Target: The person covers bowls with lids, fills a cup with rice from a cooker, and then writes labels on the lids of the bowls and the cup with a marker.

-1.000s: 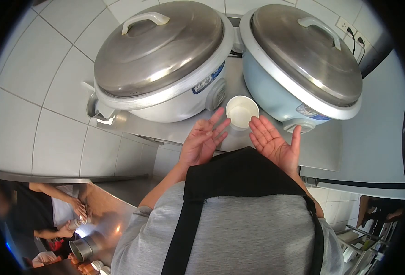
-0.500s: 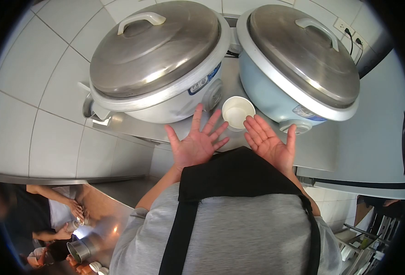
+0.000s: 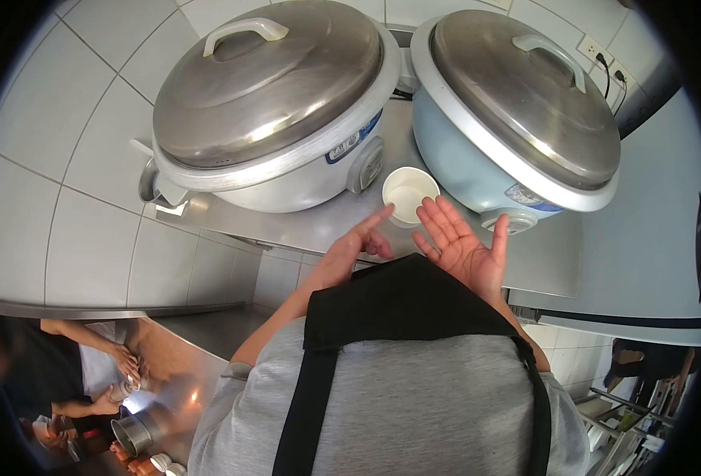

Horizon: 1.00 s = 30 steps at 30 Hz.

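Observation:
My left hand [image 3: 356,249] is turned on its side with the index finger stretched out and the other fingers partly bent. It holds nothing. Palm up and flat, my right hand [image 3: 463,250] is open and empty, its thumb apart from the fingers. Just beyond both hands, a white paper cup [image 3: 410,198] stands upright on the steel counter [image 3: 342,224]; it looks empty. Behind it are two large rice cookers with metal lids: a whitish one [image 3: 287,186] on the left and a light blue one [image 3: 453,151] on the right.
A metal cup [image 3: 152,186] hangs at the left cooker's side. Plugs [image 3: 602,59] sit in the wall outlets. At lower left, another person's hands [image 3: 120,381] hold a container near a metal pot [image 3: 132,432]. A light blue cabinet [image 3: 644,238] stands at right, a metal rack [image 3: 636,420] below.
My left hand has gone from spread, palm up, to turned sideways with the index finger pointing toward my right hand. My right hand has barely moved.

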{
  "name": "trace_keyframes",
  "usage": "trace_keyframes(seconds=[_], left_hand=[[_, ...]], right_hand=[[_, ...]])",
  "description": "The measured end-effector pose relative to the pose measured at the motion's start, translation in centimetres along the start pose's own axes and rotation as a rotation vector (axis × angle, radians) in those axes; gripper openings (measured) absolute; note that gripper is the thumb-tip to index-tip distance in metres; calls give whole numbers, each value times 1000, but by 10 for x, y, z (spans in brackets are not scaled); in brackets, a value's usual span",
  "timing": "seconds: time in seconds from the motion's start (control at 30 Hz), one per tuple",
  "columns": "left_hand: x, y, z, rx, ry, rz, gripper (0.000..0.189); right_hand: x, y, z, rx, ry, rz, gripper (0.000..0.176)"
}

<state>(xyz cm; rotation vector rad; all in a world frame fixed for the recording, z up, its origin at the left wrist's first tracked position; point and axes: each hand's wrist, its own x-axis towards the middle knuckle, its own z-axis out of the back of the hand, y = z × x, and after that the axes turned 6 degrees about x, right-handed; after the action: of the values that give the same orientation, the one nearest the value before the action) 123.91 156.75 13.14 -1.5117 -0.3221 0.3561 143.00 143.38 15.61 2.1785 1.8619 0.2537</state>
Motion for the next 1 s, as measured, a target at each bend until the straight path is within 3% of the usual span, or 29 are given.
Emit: trace_keyframes(seconds=[0.1,0.4,0.9,1.0], left_hand=[[0,2,-6,65,10,-125,77],[0,0,-2,333,28,-217,63],[2,-15,0,340,-28,-155,57],[5,-17,-1,387,-52,-231,54]], right_hand=[[0,-2,-5,-2,-1,23,98],[2,-4,-5,-18,22,9,98],[3,-3,-8,-94,82,-48,99],[4,-2,-7,-109,104,-63,100]])
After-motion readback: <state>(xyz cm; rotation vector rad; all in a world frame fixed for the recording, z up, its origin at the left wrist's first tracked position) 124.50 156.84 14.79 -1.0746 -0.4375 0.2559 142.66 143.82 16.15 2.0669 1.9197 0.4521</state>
